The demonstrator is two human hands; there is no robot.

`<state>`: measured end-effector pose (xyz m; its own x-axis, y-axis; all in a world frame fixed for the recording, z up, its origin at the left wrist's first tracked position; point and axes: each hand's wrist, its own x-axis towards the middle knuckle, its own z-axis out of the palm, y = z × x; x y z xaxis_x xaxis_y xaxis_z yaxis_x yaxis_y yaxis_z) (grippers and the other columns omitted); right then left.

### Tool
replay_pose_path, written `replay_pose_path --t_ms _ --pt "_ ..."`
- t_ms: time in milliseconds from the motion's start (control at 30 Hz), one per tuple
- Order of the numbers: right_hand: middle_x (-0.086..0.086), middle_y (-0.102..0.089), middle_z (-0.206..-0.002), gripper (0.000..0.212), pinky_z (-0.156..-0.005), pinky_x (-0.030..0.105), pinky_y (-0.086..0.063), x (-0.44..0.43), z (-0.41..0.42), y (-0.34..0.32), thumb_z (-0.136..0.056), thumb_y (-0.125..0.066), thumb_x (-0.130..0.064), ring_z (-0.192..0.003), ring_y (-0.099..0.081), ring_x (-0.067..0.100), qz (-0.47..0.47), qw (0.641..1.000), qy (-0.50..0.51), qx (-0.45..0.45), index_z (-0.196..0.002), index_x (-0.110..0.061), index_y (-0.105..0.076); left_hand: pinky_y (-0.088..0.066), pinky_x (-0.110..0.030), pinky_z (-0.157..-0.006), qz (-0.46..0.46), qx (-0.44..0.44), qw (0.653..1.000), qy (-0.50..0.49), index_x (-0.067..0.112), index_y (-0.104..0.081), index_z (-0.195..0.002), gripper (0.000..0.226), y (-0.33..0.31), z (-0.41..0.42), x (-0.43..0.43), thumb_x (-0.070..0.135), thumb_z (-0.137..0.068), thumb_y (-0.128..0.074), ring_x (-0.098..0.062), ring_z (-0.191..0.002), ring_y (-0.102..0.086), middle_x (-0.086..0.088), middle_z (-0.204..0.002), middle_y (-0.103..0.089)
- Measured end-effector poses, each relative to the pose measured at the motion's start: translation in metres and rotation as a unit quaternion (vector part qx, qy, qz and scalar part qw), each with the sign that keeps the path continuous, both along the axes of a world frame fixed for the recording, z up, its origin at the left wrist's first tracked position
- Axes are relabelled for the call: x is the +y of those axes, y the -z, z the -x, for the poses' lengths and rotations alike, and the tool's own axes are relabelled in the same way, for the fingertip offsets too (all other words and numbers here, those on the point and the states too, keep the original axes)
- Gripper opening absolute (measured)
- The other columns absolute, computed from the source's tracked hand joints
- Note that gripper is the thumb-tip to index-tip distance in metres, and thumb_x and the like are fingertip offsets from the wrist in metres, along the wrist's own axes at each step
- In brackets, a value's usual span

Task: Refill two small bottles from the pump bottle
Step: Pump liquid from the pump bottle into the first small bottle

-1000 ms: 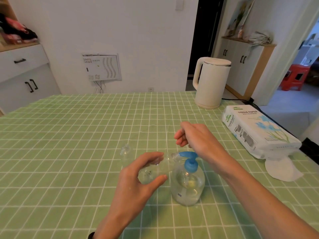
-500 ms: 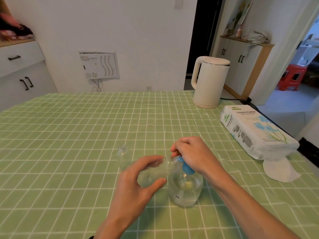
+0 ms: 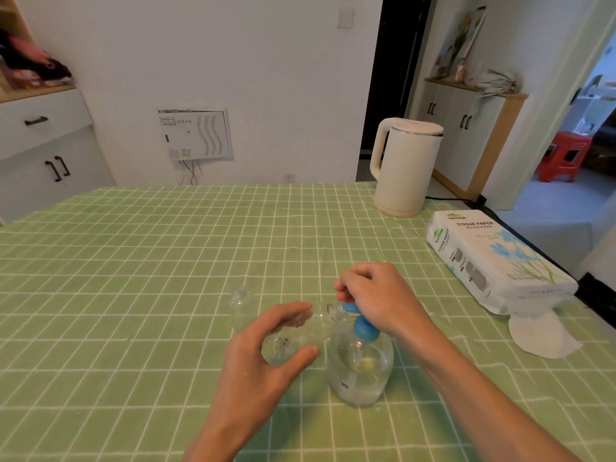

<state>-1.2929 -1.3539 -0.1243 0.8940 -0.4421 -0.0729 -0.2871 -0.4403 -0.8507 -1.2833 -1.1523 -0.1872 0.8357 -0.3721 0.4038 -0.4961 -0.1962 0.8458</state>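
A clear pump bottle [image 3: 360,368] with a blue pump head [image 3: 363,326] stands on the green checked tablecloth [image 3: 133,295]. My right hand [image 3: 380,298] lies over the pump head with curled fingers and presses it down. My left hand [image 3: 263,358] grips a small clear bottle [image 3: 300,335], tilted on its side with its mouth at the blue spout. A second small clear bottle [image 3: 240,303] stands upright just behind my left hand, uncapped.
A cream electric kettle [image 3: 405,166] stands at the table's far right, its cord running off the edge. A pack of tissue paper [image 3: 493,258] lies along the right edge, with a loose white tissue [image 3: 540,335] in front of it.
My right hand has come down onto the pump head and pushed it lower. My left hand keeps the small bottle at the spout.
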Motion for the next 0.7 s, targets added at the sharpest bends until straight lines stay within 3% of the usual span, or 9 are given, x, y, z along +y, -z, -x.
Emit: replay_pose_path --t_ms 300,467,700 --pt "-0.009 -0.078 -0.07 0.028 -0.087 0.04 -0.061 0.002 0.001 0.008 -0.095 -0.059 -0.02 -0.083 -0.076 0.013 -0.001 1.0 0.009 0.009 -0.079 -0.012 -0.08 -0.048 -0.007 -0.095 -0.005 0.004 1.0 0.012 0.036 -0.073 -0.121 0.055 0.006 0.0 -0.002 0.01 -0.076 -0.091 -0.002 -0.114 -0.071 0.023 -0.114 -0.078" --pt "0.006 -0.08 -0.084 0.03 -0.091 0.05 -0.061 0.002 0.001 0.003 -0.095 -0.058 -0.023 -0.091 -0.076 0.028 0.022 1.0 0.015 0.003 -0.086 -0.002 -0.078 -0.049 -0.009 -0.094 0.002 0.008 1.0 0.02 0.036 -0.073 -0.121 0.053 0.008 -0.001 -0.003 0.012 -0.077 -0.092 -0.003 -0.113 -0.072 0.022 -0.114 -0.077" --pt "-0.002 -0.08 -0.08 0.031 -0.091 0.045 -0.062 0.0 0.0 -0.003 -0.095 -0.059 -0.027 -0.087 -0.077 0.017 0.023 1.0 0.005 0.009 -0.088 -0.004 -0.078 -0.053 -0.017 -0.094 0.037 0.015 0.999 0.029 0.037 -0.073 -0.121 0.051 0.007 -0.003 -0.001 0.024 -0.074 -0.088 -0.007 -0.113 -0.073 0.02 -0.115 -0.078"
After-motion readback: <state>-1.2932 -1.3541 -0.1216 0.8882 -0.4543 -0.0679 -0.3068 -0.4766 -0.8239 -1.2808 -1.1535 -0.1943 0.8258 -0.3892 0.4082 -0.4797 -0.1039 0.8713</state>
